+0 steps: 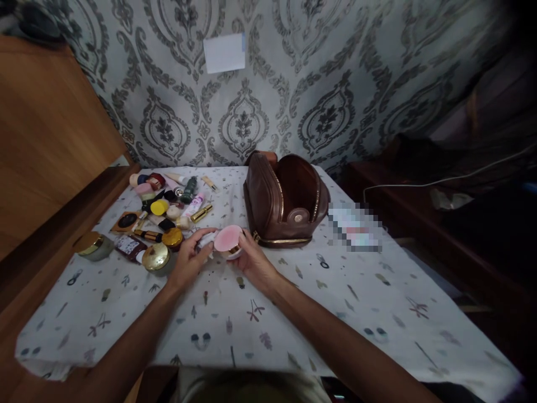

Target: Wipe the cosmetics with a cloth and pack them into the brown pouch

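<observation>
My right hand (254,260) is closed around a round cosmetic jar (229,240) with a pink top and a gold band. Pinched in the fingers of my left hand (191,258) is a crumpled white wipe or tissue (207,239), close against the jar's left side. Just behind my right hand stands a brown leather makeup bag (264,196), its zipped top gaping wide. To the left of my left hand sit a gold-lidded jar (156,257), a small amber-gold jar (172,238) and a bottle with dark red contents (129,248).
Many cosmetics crowd the table's left side, among them a yellow-capped item (159,207), a gold tube (202,213) and a large gold-lidded jar (93,245). A pixelated flat object (356,226) lies right of the bag. Patterned cloth covers the table (319,324); a wooden panel (50,117) rises at left.
</observation>
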Motion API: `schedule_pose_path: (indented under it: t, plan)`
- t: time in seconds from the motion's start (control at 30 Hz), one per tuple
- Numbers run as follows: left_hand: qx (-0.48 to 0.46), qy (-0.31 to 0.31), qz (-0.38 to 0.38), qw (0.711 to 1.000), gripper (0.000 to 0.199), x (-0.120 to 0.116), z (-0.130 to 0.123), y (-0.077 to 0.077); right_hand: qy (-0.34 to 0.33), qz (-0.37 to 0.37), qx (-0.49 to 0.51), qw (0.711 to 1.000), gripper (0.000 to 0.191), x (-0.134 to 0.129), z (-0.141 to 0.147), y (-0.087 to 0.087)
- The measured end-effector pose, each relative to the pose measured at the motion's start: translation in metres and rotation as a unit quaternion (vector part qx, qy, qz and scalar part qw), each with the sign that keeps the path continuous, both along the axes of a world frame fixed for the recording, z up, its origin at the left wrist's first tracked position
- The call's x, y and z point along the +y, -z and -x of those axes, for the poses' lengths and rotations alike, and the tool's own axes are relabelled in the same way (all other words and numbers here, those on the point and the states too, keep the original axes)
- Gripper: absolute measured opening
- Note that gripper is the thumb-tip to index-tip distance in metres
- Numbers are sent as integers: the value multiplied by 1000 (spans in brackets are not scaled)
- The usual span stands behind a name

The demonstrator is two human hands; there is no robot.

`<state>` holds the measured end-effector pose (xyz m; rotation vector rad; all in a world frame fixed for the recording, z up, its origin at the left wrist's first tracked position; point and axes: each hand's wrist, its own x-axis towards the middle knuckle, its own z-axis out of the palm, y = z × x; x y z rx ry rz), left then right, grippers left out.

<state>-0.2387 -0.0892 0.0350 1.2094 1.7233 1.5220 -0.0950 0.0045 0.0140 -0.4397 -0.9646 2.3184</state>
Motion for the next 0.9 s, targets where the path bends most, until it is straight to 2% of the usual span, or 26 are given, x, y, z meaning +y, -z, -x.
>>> schedule_pose_path:
  t: [0.3, 0.4, 0.5, 0.6, 0.73, 0.9]
  plan:
    - [3, -62, -59, 996, 37, 0, 3, 6, 27, 87, 19, 996, 36, 1, 3, -2]
    - [47, -66, -60, 995, 33, -1, 2, 6, 35, 105, 21, 994, 36, 1, 5, 2]
    - [130, -68, -80, 986, 27, -3, -2, 4, 37, 103, 31, 993, 43, 0, 6, 4]
    - [236, -51, -128, 962, 23, -5, -8, 2, 35, 105, 35, 993, 44, -1, 6, 5]
    - [355, -19, -164, 920, 27, -6, -15, 2, 10, 145, 54, 988, 32, 0, 6, 6]
    - [455, 27, -203, 867, 36, -6, -21, 7, -18, 213, 89, 973, 16, 2, 4, 3]
